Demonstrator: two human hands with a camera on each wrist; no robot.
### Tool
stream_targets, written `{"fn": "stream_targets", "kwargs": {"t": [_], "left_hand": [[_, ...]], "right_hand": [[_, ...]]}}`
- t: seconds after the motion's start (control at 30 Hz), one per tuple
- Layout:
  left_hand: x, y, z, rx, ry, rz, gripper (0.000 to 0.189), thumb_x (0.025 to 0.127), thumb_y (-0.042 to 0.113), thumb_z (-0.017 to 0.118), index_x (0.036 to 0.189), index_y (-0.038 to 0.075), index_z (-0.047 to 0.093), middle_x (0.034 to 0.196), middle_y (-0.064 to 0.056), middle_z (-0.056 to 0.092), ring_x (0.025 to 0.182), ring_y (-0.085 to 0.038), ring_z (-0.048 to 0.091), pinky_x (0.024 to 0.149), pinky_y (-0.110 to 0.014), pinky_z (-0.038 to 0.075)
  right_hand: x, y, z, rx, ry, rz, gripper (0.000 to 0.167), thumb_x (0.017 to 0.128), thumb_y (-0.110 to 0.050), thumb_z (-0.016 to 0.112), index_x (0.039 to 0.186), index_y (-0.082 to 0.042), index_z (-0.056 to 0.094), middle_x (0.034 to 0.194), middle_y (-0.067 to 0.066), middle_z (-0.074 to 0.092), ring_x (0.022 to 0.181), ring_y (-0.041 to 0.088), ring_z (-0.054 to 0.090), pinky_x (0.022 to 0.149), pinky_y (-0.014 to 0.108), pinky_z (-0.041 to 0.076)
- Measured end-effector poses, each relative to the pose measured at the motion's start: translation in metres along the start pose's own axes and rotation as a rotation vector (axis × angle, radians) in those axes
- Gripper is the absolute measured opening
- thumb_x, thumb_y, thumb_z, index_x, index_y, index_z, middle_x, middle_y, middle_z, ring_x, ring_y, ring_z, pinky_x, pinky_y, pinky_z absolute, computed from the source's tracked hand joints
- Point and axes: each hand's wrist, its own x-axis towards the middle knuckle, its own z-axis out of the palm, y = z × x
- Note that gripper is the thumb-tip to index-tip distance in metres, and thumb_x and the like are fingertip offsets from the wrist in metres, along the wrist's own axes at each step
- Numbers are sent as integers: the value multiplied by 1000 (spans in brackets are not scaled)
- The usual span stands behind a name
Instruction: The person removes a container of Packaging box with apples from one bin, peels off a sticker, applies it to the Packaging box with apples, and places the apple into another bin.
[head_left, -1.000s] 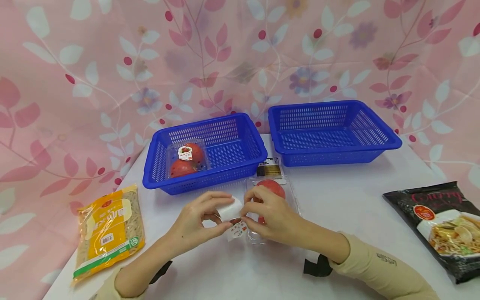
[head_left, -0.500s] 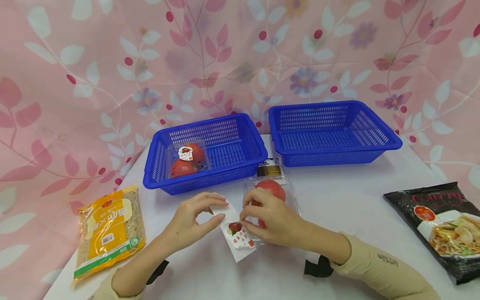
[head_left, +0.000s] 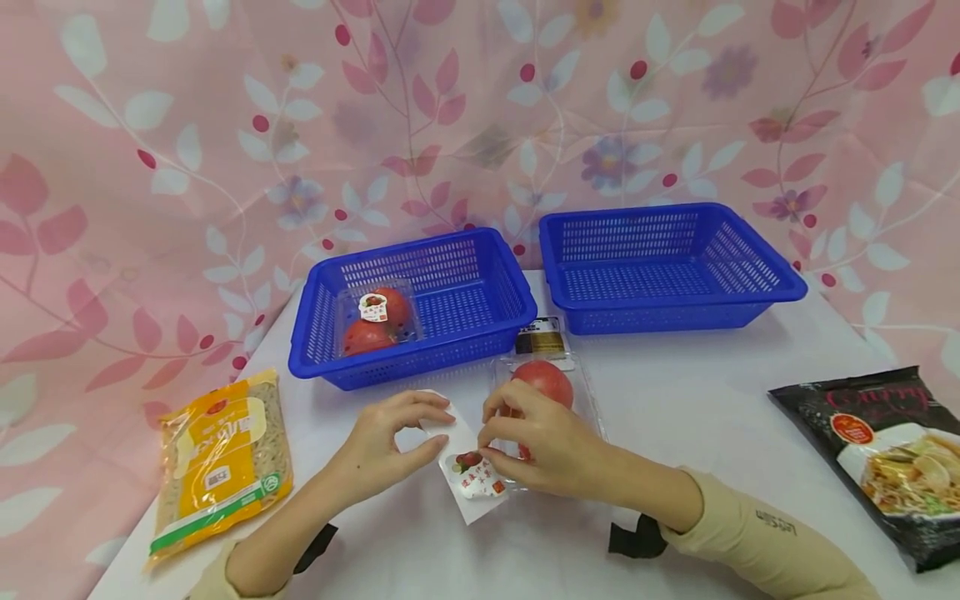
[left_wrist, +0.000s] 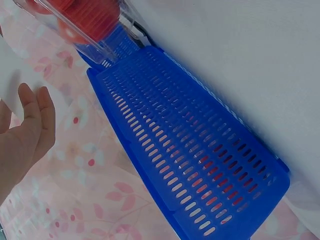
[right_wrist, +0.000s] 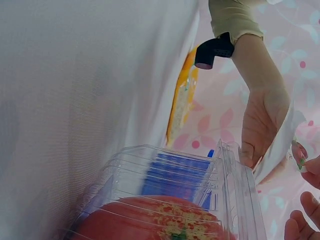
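Note:
A white backing strip (head_left: 459,427) bears a sticker (head_left: 480,482) printed with red fruit and red characters. My left hand (head_left: 386,437) pinches the strip near its far end, thumb and fingers on either side of it. At the sticker's right edge, my right hand (head_left: 551,446) pinches with thumb and fingertips. In the right wrist view the sticker (right_wrist: 299,150) stands partly away from the strip (right_wrist: 279,146). Beneath and behind my right hand lies a clear plastic box (head_left: 590,396) with tomatoes (head_left: 546,380); the hand hides part of it.
Two blue baskets stand at the back; the left basket (head_left: 412,367) holds a clear box of tomatoes (head_left: 367,336), and the right basket (head_left: 675,312) is beside it. A yellow food bag (head_left: 221,462) lies left, a black noodle bag (head_left: 873,450) right. A dark-labelled pack (head_left: 542,337) lies behind the tomato box.
The strip was bent up between my hands; now it lies flatter with the printed sticker facing up. Over the last half second, the hands have hardly moved.

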Motion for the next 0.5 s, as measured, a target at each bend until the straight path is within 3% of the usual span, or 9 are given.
{"fn": "stream_targets", "kwargs": {"t": [0.17,0.5], "left_hand": [[-2,-1,0,33,-7,-31,22,75,13,74,96,17,70,109,5,62,99,-11,58,76,-29,51],[-1,-7,2,87,-63,-20,24,75,9,73,98,15,69,106,1,63,98,-15,59,76,-31,51]], "right_hand": [[0,0,0,5,6,-12,15,71,-11,75,82,-16,66,94,-2,53,92,12,50,77,29,50],[0,0,-2,25,-6,4,14,72,-10,75,82,-15,66,94,-2,53,93,11,50,78,28,50]]}}
